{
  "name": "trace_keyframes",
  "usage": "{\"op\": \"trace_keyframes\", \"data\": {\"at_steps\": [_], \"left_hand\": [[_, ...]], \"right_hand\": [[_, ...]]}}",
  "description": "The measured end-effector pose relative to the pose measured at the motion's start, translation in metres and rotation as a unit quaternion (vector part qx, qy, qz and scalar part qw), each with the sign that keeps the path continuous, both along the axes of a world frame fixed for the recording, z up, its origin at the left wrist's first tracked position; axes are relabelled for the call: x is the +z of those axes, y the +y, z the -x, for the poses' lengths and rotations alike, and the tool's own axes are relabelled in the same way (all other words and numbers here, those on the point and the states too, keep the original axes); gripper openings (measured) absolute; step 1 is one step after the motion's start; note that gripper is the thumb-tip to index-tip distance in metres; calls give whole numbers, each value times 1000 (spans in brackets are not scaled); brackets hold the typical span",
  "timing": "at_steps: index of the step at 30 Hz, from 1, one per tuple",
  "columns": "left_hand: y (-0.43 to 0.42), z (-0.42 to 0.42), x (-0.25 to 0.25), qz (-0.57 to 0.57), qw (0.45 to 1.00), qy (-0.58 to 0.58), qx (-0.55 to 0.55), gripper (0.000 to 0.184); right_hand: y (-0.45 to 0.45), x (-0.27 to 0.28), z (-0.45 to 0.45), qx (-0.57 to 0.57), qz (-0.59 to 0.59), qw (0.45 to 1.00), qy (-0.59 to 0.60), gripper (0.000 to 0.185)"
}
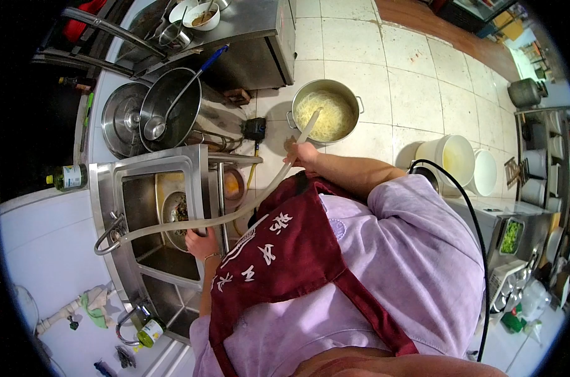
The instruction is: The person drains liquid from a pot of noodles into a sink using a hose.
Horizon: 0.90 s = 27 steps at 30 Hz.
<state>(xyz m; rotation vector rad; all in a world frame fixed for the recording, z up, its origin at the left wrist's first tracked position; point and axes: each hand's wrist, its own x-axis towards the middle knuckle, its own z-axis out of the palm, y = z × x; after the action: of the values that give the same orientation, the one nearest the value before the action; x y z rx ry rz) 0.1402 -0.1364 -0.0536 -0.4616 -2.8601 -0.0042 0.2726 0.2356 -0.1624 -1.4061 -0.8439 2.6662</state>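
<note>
My right hand [302, 154] is closed round a pale flexible hose [260, 199] near its outlet. That end hangs over a two-handled metal pot [358, 107] on the floor, which holds pale, thin strands like noodles [325, 116] in liquid. The hose's other end meets the sink tap [109, 237]. My left hand [202, 244] rests at the front rim of the steel sink [203, 188], just below the hose, its thumb and fingers apart. In the basin a round pan or strainer [173, 210] with dark bits lies partly beneath the hose.
A deep dark pot [190, 94] with a ladle [156, 127] stands beyond the sink, beside a round metal lid [123, 116]. White buckets [430, 149] stand on the floor to the right. A steel cabinet [278, 47] is at the top. A black cable [479, 251] runs down the right.
</note>
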Motion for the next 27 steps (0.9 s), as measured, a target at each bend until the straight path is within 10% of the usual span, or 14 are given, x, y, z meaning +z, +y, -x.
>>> {"op": "trace_keyframes", "data": {"at_steps": [27], "left_hand": [[-3,0,-2,-7,1000,14,-18,61]], "right_hand": [[0,-7,-1,-2,12,1000,15,25]]}}
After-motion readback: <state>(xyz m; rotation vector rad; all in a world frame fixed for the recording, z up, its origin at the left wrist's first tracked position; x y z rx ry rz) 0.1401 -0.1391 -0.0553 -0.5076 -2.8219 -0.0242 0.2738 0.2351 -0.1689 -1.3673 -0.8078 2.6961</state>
